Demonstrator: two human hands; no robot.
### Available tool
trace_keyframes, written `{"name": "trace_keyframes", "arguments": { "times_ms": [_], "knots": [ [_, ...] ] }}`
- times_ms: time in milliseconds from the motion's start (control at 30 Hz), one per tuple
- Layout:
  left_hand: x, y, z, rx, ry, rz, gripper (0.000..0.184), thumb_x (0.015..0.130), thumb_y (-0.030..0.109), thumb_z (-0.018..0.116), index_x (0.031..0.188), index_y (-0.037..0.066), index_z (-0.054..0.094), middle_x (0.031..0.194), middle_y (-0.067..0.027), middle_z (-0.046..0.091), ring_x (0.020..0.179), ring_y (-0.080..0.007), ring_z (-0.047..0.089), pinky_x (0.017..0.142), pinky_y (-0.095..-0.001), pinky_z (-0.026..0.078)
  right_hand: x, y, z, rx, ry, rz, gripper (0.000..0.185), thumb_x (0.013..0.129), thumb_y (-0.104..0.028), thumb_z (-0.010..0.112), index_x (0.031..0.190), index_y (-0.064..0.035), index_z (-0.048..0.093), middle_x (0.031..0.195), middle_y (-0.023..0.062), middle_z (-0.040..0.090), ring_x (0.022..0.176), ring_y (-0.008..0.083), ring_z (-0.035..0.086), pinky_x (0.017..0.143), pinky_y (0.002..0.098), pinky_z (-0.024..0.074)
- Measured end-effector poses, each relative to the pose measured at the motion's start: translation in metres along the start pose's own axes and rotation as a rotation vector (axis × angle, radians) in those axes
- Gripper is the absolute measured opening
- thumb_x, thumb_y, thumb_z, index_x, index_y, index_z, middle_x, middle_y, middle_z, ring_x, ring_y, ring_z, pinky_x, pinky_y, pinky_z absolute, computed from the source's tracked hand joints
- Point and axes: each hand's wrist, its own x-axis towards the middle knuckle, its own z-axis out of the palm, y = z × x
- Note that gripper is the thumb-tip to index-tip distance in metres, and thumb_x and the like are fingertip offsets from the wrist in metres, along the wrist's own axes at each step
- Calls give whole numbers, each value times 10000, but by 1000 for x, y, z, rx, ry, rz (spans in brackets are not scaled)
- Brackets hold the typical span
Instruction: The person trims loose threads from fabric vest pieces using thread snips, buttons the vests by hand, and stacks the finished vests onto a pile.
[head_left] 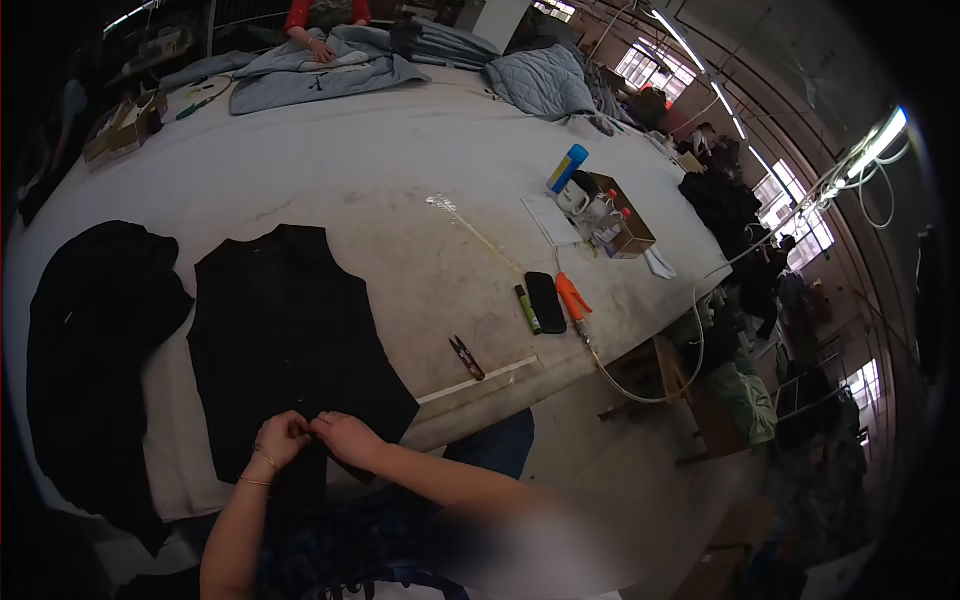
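A black vest (290,310) lies flat on the pale table (330,165), its lower edge toward me. Both my hands meet at the lower front of the vest. My left hand (283,438), with bracelets at the wrist, has its fingers closed in a pinch. My right hand (345,438) pinches right beside it, fingertips nearly touching the left ones. What sits between the fingertips is too small to make out. More black cloth (100,340) is heaped left of the vest. Thread snips (466,358) lie to the vest's right.
A phone (545,303), a green marker (527,309) and an orange air gun (573,298) with a hose lie right. Behind them stand a cardboard box (630,238), bottles and a blue can (568,168). Across the table, a person in red sleeves (298,14) handles grey quilted garments (330,75).
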Motion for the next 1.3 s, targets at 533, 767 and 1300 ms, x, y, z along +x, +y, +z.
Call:
{"name": "trace_keyframes", "arguments": {
  "times_ms": [533,767,1300],
  "knots": [
    [-19,29,5,103,143,-82,276,758,235,723,930,91,563,807,-61,593,764,-247,607,652,-358,482,54,11,-23,272,-462,781,266,805,-239,666,720,14,669,572,112,629,467,174,620,479,310,520],
    [-84,-53,-27,585,808,-246,540,779,353,700,1196,47,545,1197,-151,494,1107,-308,440,900,-397,398,-33,65,-79,-412,183,336,271,807,-183,679,1000,-14,593,887,179,610,805,362,586,738,411,483],
    [-197,34,-145,-1396,441,288,312,972,285,509,1077,11,615,1027,-26,646,926,-96,606,811,-238,492,75,-51,-293,1151,104,129,426,964,-270,510,1274,22,490,1241,134,568,1148,234,548,1008,363,410]
  ]
}}
